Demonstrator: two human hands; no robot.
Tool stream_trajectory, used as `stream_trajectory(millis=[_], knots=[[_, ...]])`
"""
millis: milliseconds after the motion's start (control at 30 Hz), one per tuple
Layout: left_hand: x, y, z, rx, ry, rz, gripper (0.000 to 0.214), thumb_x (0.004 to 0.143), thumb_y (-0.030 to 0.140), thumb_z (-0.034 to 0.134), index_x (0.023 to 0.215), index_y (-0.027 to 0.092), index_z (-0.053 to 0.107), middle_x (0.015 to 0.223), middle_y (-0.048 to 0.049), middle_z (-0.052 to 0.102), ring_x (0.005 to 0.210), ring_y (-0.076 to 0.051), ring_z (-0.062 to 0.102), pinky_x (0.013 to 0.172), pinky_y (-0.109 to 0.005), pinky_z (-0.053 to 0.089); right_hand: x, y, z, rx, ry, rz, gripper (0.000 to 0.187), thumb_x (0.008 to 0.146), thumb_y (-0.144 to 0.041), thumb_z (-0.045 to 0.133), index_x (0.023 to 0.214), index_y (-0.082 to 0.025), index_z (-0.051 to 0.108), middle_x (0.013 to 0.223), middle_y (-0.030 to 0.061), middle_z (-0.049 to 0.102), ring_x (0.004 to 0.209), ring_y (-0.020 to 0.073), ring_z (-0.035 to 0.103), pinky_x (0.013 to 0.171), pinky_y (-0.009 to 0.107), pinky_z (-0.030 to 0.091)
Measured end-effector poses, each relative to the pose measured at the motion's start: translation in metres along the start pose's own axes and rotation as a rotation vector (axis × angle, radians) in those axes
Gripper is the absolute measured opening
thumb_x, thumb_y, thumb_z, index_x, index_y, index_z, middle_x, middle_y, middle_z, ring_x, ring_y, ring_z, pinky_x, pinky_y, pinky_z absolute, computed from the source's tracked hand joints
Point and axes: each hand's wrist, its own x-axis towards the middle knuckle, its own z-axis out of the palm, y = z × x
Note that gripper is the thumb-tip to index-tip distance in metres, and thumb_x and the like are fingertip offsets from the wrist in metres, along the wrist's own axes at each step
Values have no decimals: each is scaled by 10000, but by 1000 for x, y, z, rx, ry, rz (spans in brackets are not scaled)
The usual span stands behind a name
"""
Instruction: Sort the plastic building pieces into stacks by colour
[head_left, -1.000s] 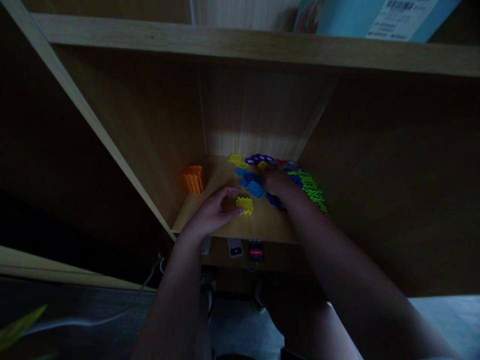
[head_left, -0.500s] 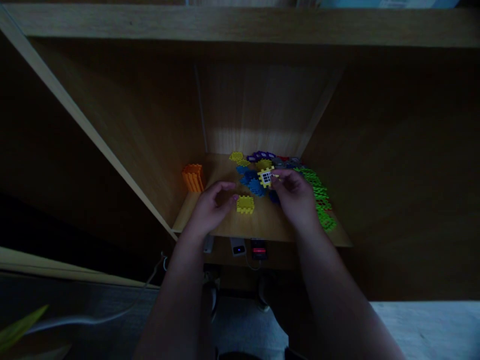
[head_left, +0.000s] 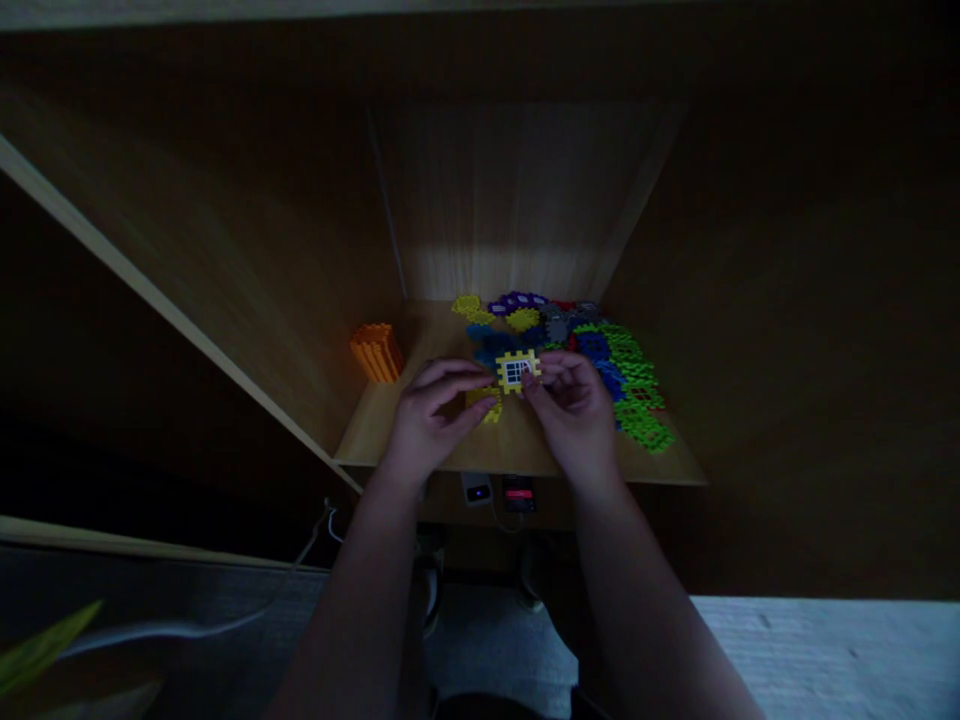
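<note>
Between the thumb and fingers of my right hand [head_left: 576, 405] is a yellow building tile [head_left: 501, 370] with toothed edges and a white window grid in its middle. My left hand [head_left: 435, 415] is beside the tile's left edge, its thumb and fingers apart. I cannot tell whether its fingertips touch the tile. Below them, a stack of yellow toothed tiles [head_left: 493, 412] sits on the shelf board, partly hidden by my left thumb. Behind the held tile lie blue pieces [head_left: 491, 345], partly covered by it.
On the left of the shelf [head_left: 442, 318] stands a stack of orange tiles [head_left: 377, 354]. Green tiles [head_left: 637, 375], dark blue tiles [head_left: 592, 346], grey gears [head_left: 556, 328] and purple pieces [head_left: 517, 302] lie at the right and back. Wooden side walls enclose the shelf; devices [head_left: 519, 494] rest below its front edge.
My right hand has brought the window tile left and slightly down, and turned it straighter. My left hand has moved right, closer to it. The camera view has shifted slightly.
</note>
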Motion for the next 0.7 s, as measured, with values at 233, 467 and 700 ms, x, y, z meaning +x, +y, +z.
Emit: stream_trajectory(millis=[233,467,700], knots=[[0,-2,0,-16,15,1,261,893,295,884,1130,227,799,1131,-85,769,1061,-204,741,924,-347,608,-11,-7,12,54,-170,-40,294,973,-409,790,1215,-312,653,1133,43,779,1056,205,758,952,368,642],[-5,0,-1,-109,45,-277,195,1008,377,739,1085,203,786,1000,-58,785,889,-170,722,833,-290,576,-14,-17,6,-94,-374,-59,449,1076,-383,646,1519,-363,576,1409,66,732,1234,231,735,1074,448,627],[-5,-10,-2,-440,23,-564,362,939,540,793,987,181,806,846,-37,779,755,-156,696,743,-264,555,-9,-27,-4,-516,-359,-314,363,1041,-271,677,1395,-350,678,1184,51,759,1032,232,745,958,421,648]])
